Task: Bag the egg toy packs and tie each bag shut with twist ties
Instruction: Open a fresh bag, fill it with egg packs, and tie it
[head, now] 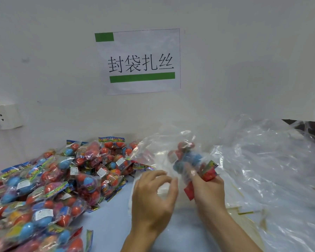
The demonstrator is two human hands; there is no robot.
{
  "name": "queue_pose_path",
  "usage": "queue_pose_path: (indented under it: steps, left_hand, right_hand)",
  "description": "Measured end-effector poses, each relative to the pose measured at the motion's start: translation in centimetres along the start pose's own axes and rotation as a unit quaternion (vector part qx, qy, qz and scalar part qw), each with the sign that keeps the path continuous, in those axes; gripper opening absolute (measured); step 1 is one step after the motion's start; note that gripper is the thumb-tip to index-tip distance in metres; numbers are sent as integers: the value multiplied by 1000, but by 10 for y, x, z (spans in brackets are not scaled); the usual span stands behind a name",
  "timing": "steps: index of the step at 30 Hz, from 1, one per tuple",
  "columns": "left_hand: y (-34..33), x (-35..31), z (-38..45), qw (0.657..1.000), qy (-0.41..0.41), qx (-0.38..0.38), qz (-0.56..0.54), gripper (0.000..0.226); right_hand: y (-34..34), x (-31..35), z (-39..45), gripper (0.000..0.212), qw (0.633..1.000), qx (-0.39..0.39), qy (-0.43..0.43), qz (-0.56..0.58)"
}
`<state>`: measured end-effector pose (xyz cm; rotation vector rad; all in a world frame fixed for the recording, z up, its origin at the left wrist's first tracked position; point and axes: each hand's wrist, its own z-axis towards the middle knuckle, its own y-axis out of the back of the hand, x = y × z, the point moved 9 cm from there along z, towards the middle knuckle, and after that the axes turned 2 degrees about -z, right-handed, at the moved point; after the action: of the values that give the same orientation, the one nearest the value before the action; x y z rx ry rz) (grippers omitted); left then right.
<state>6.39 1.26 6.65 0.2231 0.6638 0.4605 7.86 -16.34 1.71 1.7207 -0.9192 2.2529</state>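
Observation:
A clear plastic bag (153,153) is held up over the blue table, its mouth toward me. My left hand (151,195) pinches the bag's near edge between thumb and fingers. My right hand (205,190) grips an egg toy pack (187,157) of red and blue eggs by its colourful header card, with the pack partly inside the bag. A big heap of egg toy packs (49,182) lies to the left. Thin gold twist ties (244,211) lie on the table at the right, under plastic.
A crumpled mass of clear plastic bags (269,160) fills the right side. A white wall with a paper sign (140,60) stands close behind. A white socket box (4,115) is on the wall at left. Blue table surface (113,215) shows between heap and hands.

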Motion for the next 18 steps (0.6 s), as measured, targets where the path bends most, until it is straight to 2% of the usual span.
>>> queue_pose_path:
  steps: [3,5,7,9,12,13,16,18]
  left_hand:
    - [27,-7,5,991,13,-122,46,32]
    - [34,-10,8,988,16,-149,34,39]
    - [27,-11,12,995,21,-100,13,57]
    - [12,-8,13,998,36,-22,39,60]
    - [3,-5,13,996,39,20,79,35]
    - [2,-7,14,997,31,24,74,28]
    - [-4,-22,14,998,-31,49,38,20]
    - [-12,-39,11,994,-78,82,-2,18]
  right_hand:
    - [-16,22,-11,12,985,71,133,-79]
    - [-31,32,-25,10,957,134,216,-138]
    - [-46,30,-35,10,925,188,266,-198]
    - [-56,24,-42,13,905,229,275,-231]
    - [-63,14,-47,21,894,257,251,-267]
    - [-64,13,-48,26,884,256,262,-292]
    - [-74,9,-54,22,834,271,275,-394]
    - [-67,-1,-56,32,843,284,245,-385]
